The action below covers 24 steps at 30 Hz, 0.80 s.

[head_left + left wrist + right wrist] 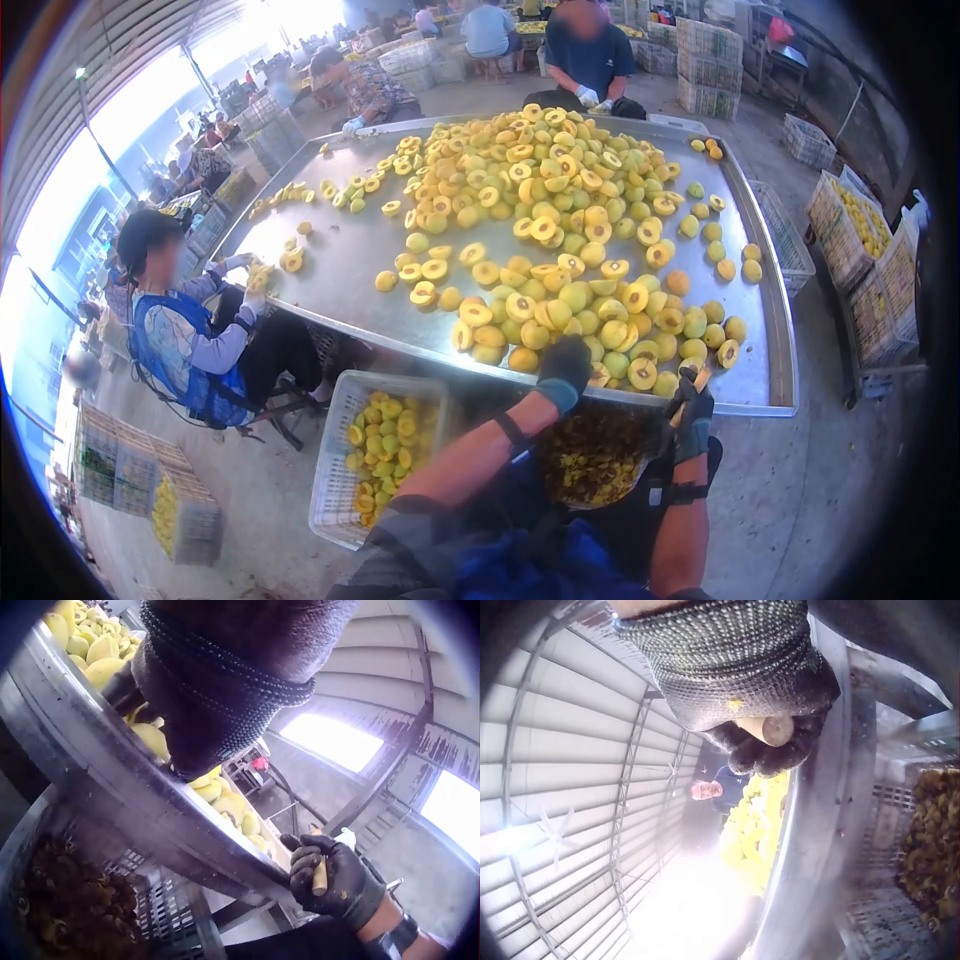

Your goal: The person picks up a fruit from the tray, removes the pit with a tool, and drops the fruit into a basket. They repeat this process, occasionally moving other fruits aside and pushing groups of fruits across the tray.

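Observation:
A heap of yellow-green stone fruit point(560, 180), much of it halved with brown centres, lies on a metal table point(340, 290). My gloved left hand point(566, 365) reaches over the near rim among the front fruit. In the left wrist view, the left hand point(217, 697) has fruit halves point(152, 740) right by its fingers; I cannot tell whether it grips one. My gloved right hand point(692, 415) is at the near rim, to the right. Its fingers curl round a wooden handle point(320, 877), whose round end point(778, 730) shows in the right wrist view; the tool's working end is hidden.
Below the rim stands a basket of dark scraps point(590, 455). Left of it is a white crate point(335, 455) holding yellow fruit. A seated person point(190, 320) works at the left side; another person point(590, 60) is across the table. Stacked crates point(860, 260) stand at the right.

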{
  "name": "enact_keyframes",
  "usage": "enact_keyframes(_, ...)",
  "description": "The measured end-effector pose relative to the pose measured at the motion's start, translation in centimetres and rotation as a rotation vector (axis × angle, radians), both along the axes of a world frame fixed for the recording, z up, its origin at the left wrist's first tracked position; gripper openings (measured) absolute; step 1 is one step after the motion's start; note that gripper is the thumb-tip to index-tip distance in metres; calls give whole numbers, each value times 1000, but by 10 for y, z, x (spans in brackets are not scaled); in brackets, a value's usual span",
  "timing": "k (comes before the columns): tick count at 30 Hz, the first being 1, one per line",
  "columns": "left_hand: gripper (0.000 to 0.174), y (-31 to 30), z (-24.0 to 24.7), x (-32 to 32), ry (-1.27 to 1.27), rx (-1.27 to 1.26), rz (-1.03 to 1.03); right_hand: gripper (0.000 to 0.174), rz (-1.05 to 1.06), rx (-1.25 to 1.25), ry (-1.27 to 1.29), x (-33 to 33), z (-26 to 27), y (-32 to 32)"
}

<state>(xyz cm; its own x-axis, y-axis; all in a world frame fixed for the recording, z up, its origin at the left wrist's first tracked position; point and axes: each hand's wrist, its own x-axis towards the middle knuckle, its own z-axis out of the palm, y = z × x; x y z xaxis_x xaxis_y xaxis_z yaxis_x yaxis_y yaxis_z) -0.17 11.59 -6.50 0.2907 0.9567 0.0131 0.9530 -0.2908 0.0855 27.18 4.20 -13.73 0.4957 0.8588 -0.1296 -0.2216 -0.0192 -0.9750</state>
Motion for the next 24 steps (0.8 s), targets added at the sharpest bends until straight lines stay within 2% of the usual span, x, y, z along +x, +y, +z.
enact_keyframes(2,49,-10,20,-10,-132,-105,79,26,-6,22,5,0,0,1)
enact_keyframes(5,57,-12,35,-10,-162,-238,123,26,1,-28,54,-7,18,-3)
enact_keyframes(8,62,-5,30,-9,-143,-219,94,26,8,-38,40,-9,21,-3)
enact_keyframes(11,61,4,33,-9,-116,-284,51,25,-31,-10,116,-27,46,-11)
enact_keyframes(14,56,8,-1,-18,-178,-86,30,27,-56,-81,27,-42,72,-22)
enact_keyframes(17,56,27,-37,-31,-419,-35,15,30,18,-20,29,-64,106,-44)
enact_keyframes(18,57,14,2,-34,-489,-102,44,31,73,-48,-37,-64,105,-48)
enact_keyframes(19,48,5,7,-43,-724,-37,15,34,99,-75,-132,-63,96,-53)
enact_keyframes(20,40,-8,44,-48,-1079,-398,121,37,119,-95,-224,-63,85,-52)
enact_keyframes(22,45,-25,23,-60,-1627,-490,-172,38,156,-74,-457,-63,79,-63)
enact_keyframes(23,47,-36,25,-59,-2000,-674,-217,36,182,-23,-601,-68,81,-65)
enact_keyframes(24,49,-42,24,-55,-2183,-822,-210,35,227,11,-671,-77,90,-66)
